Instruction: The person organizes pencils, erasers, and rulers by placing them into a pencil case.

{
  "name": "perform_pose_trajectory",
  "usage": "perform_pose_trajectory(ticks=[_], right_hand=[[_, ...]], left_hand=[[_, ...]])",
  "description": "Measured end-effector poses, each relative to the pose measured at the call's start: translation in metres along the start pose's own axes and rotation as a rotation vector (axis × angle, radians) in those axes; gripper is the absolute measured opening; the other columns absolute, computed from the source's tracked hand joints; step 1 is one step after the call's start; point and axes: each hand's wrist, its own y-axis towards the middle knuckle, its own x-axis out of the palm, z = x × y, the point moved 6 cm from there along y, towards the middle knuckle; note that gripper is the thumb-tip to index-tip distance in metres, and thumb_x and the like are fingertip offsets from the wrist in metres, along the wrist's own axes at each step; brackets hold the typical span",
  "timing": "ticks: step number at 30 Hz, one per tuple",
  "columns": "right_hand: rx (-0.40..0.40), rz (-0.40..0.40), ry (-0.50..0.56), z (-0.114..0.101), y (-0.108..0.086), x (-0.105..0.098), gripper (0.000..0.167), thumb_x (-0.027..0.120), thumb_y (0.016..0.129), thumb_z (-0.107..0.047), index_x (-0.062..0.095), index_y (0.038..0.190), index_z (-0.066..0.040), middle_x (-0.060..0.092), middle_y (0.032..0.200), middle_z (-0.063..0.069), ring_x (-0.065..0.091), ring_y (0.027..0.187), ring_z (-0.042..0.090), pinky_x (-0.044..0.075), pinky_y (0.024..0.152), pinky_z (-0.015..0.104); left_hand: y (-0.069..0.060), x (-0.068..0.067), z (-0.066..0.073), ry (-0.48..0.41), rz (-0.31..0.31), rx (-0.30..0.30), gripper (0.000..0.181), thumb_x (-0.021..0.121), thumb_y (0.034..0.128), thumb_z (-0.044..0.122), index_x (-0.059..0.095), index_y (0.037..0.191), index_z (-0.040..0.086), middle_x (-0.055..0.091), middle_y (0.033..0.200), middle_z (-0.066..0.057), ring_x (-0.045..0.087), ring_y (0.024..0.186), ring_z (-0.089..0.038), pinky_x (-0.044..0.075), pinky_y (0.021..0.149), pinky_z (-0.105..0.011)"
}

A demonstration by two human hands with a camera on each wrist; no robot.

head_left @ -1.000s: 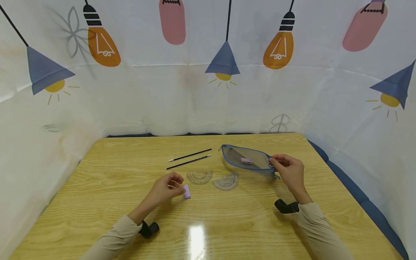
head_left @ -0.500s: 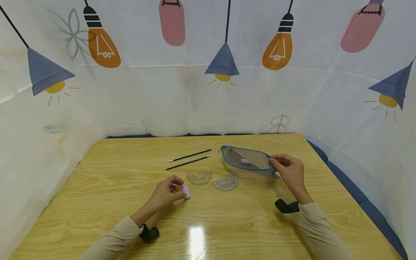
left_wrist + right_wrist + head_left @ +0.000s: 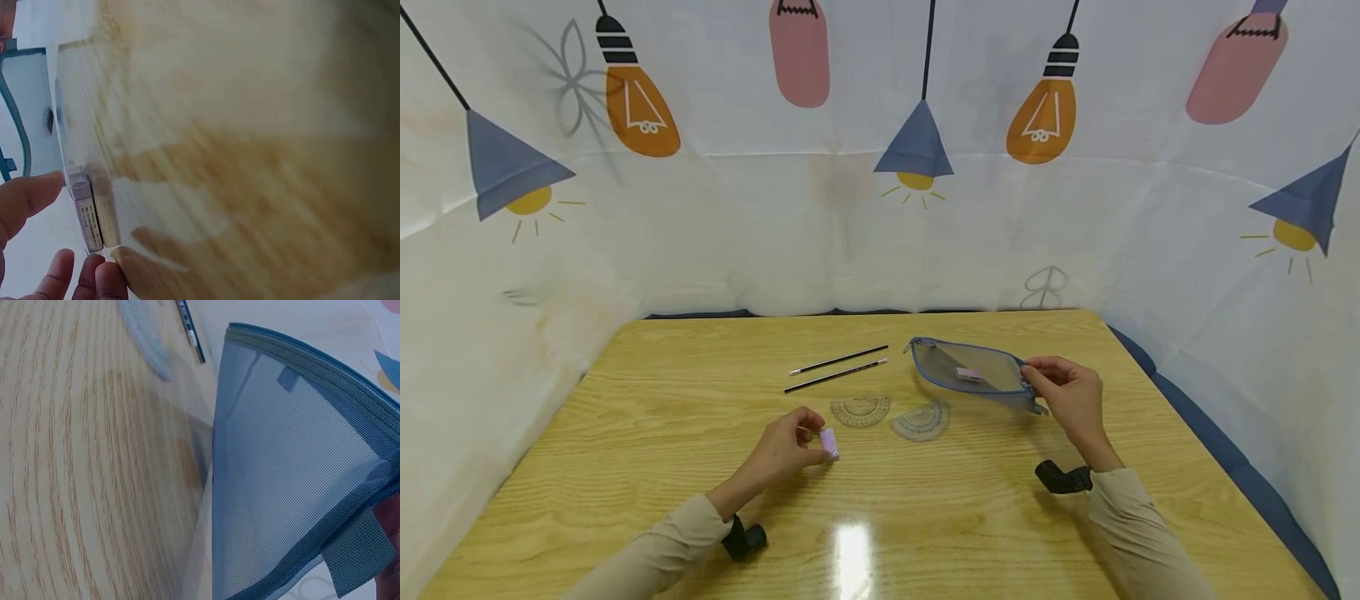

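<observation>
Thumb and fingers of my left hand (image 3: 777,451) close around a small light purple eraser (image 3: 829,442) at the table's middle. In the left wrist view the fingertips lie at both ends of the eraser (image 3: 87,215), which shows a printed label. With thumb and fingers, my right hand (image 3: 1070,404) pinches the right end of a blue-edged mesh pouch (image 3: 936,365). Another pinkish eraser (image 3: 968,374) shows through the mesh. Much of the mesh pouch (image 3: 294,444) fills the right wrist view, its corner tab beside the hand.
Two clear protractors (image 3: 860,411) (image 3: 921,422) lie between the hands. Behind them are two dark pencils (image 3: 838,359) (image 3: 835,376), side by side at a slant. A printed white cloth (image 3: 737,233) hangs behind the wooden table (image 3: 647,400).
My left hand's thumb and fingers have shifted slightly around the eraser, which stays in nearly the same place. The right hand and the pouch have hardly moved.
</observation>
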Motion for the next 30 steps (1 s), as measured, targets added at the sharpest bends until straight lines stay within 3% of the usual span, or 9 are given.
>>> perform_pose_trajectory(ticks=[12, 30], right_hand=[[-0.006, 0.006, 0.008, -0.0003, -0.0004, -0.0003, 0.012, 0.069, 0.086, 0.003, 0.070, 0.093, 0.012, 0.069, 0.078, 0.020, 0.065, 0.064, 0.006, 0.054, 0.056, 0.023], [-0.002, 0.008, 0.025, 0.0018, -0.0013, -0.0006, 0.011, 0.070, 0.087, 0.003, 0.070, 0.093, 0.012, 0.069, 0.078, 0.019, 0.066, 0.064, 0.007, 0.054, 0.056, 0.024]], left_hand=[[0.0013, 0.0008, 0.0030, 0.011, -0.042, 0.006, 0.047, 0.089, 0.0625, 0.000, 0.059, 0.099, 0.000, 0.059, 0.093, -0.004, 0.055, 0.082, -0.020, 0.048, 0.071, -0.030], [0.0029, -0.0023, 0.0015, 0.023, -0.053, 0.022, 0.038, 0.087, 0.0684, 0.008, 0.063, 0.098, 0.002, 0.062, 0.091, -0.003, 0.060, 0.083, -0.018, 0.051, 0.073, -0.035]])
